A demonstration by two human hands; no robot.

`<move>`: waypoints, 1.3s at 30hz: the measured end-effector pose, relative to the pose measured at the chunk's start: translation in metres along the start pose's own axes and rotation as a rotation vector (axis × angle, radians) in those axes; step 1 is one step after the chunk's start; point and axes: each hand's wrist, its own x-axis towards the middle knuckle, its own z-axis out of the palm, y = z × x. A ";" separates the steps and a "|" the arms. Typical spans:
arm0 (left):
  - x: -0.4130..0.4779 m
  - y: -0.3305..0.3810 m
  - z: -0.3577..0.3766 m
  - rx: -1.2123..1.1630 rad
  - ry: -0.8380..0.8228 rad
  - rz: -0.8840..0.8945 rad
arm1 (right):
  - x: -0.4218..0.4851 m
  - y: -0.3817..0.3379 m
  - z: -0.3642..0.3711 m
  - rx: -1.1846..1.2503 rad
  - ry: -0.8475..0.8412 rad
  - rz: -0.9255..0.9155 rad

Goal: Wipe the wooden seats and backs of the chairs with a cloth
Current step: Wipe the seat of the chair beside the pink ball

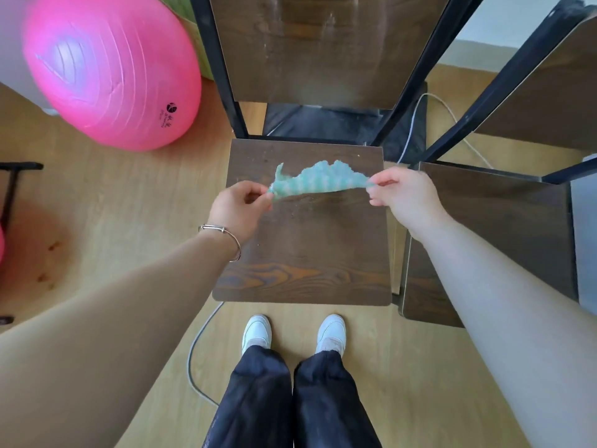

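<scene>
Both hands hold one cloth (319, 181) between them: the left hand (240, 208) pinches its left corner with thumb and fingertips, the right hand (403, 195) pinches the opposite end, and the cloth hangs stretched and bunched in the air above the rear half of the near seat (307, 270), not touching the wood. Pale specks and a faint smear show on that seat under the cloth, and the back (323, 50) above it carries whitish streaks, so neither surface looks finished; the person seems to be spreading or refolding the cloth before a pass rather than wiping. Just to the right stands a second chair, whose seat (484, 237) and back (542, 101) show no clear sign either way. By this reading most of the job lies ahead: this seat, this back, then the neighbour. A pink ball (109, 69) sits on the floor to the left.
</scene>
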 end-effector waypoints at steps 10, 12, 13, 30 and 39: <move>-0.039 -0.091 0.049 0.130 -0.106 -0.196 | -0.053 0.113 0.057 0.008 -0.190 0.188; -0.038 -0.094 0.049 0.124 -0.106 -0.214 | -0.047 0.109 0.059 -0.011 -0.178 0.162; -0.036 -0.092 0.047 0.115 -0.099 -0.211 | -0.041 0.104 0.059 -0.023 -0.167 0.142; -0.004 -0.090 0.045 0.770 -0.025 0.098 | 0.027 0.081 0.095 -0.438 -0.059 0.322; -0.009 -0.109 0.021 1.027 -0.014 0.302 | 0.009 0.059 0.109 -0.211 0.006 0.307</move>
